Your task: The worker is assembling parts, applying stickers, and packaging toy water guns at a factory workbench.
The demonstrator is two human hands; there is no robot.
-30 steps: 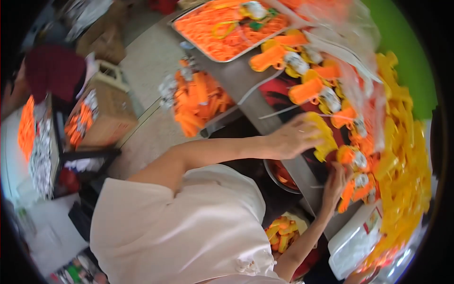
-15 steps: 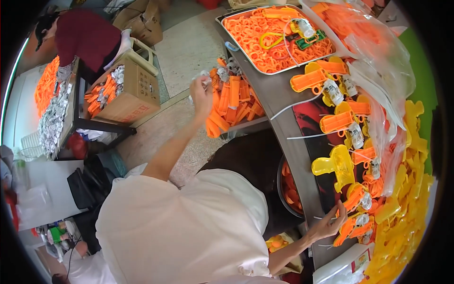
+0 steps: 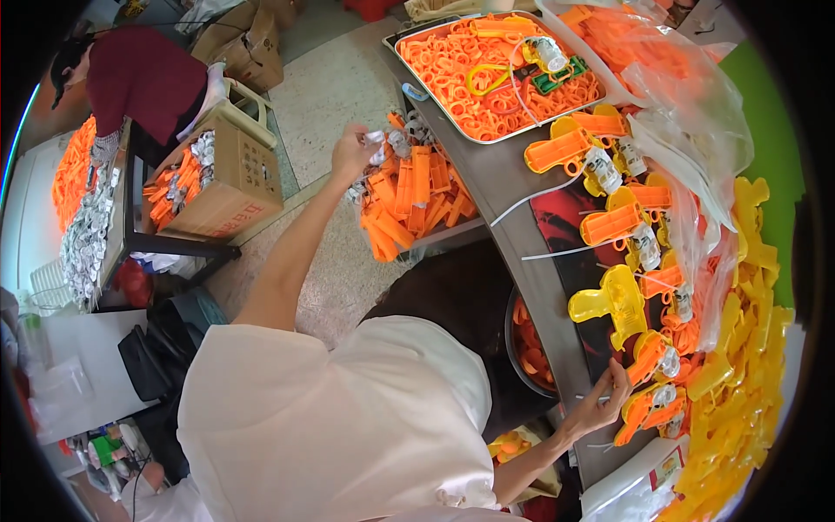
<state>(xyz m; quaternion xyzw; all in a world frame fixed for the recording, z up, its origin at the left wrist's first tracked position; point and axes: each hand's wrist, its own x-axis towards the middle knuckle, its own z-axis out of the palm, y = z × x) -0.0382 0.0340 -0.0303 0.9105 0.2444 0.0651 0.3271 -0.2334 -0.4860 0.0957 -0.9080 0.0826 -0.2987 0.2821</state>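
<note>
My left hand [image 3: 350, 157] is stretched out over a bin of orange plastic parts [image 3: 416, 193], closed on a small silvery-white piece [image 3: 377, 146] whose kind I cannot make out. More silvery pieces lie among the orange parts. On the bench, my right hand [image 3: 600, 402] has its bent fingertips at the near end of an orange-and-yellow toy gun [image 3: 649, 358] with a clear, silvery part. Similar toy guns [image 3: 613, 224] stand in a row along the bench, some with white straps sticking out. A bare yellow toy body [image 3: 611, 304] lies among them.
A metal tray [image 3: 487, 137] of orange rings stands at the bench's far end. Yellow parts [image 3: 722, 409] are heaped on the right, beside a clear plastic bag [image 3: 696, 130]. A round tub [image 3: 513, 348] sits under the bench edge. At far left, a person [image 3: 148, 74] works near a cardboard box [image 3: 239, 187].
My left hand has shifted slightly up and left at the bin, still holding a silvery piece. My right hand stays by the same toy gun. The whole view has shifted a little.
</note>
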